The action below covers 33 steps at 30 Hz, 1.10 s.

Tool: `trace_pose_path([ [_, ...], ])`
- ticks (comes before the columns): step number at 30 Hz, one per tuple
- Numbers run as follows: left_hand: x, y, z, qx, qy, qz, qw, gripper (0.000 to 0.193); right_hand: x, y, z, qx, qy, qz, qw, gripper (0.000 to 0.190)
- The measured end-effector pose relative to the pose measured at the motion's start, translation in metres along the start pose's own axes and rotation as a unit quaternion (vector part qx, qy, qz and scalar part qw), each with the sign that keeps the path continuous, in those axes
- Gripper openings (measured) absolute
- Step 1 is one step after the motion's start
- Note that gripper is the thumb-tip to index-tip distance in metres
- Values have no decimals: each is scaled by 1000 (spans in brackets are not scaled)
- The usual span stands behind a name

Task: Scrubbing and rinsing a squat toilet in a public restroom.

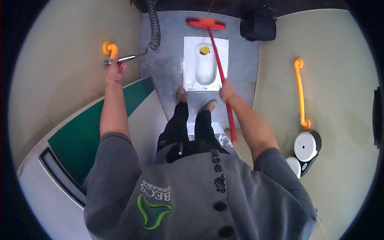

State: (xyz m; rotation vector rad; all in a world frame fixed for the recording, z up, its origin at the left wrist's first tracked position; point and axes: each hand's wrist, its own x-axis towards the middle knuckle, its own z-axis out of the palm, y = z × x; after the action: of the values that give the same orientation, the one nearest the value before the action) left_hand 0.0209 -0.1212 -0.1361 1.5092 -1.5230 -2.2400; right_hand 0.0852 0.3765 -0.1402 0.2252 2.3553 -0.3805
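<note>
My left hand (114,70) grips a chrome hand sprayer (127,58) beside the left wall. Its dark coiled hose (154,30) runs up towards the top of the view. Just above this hand is a yellow grab bar (112,48), partly hidden by it. My right hand (228,92) is closed around the red pole (218,57) of a floor brush. The wide red brush head (207,23) is at the floor's far end, slightly blurred. Under the pole lies a white squat toilet (189,63), with something yellow and dark (205,50) in its bowl.
A black bin (258,27) stands in the far right corner. Another yellow grab bar (300,93) and a paper dispenser (305,147) are on the right wall. A green and white door (87,129) is close on the left. The grey floor (168,69) looks wet in places.
</note>
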Motion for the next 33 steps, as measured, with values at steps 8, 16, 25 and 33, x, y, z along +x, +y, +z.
trace_pose_path([
  [8, -2, 1, -1, -7, -19, 20, 1000, 16, -159, 71, -23, -181, -207, 33, 961, 62],
  [16, -16, 8, 7, -3, 0, -28, 1000, 17, -281, 101, -12, -110, -267, 17, 957, 66],
  [25, -6, 10, 8, 75, -24, -3, 997, 16, -174, 84, 20, -26, -170, 68, 983, 49],
  [33, -48, 26, 10, 33, -44, 27, 998, 19, -279, 116, -23, -126, -213, 22, 969, 57],
])
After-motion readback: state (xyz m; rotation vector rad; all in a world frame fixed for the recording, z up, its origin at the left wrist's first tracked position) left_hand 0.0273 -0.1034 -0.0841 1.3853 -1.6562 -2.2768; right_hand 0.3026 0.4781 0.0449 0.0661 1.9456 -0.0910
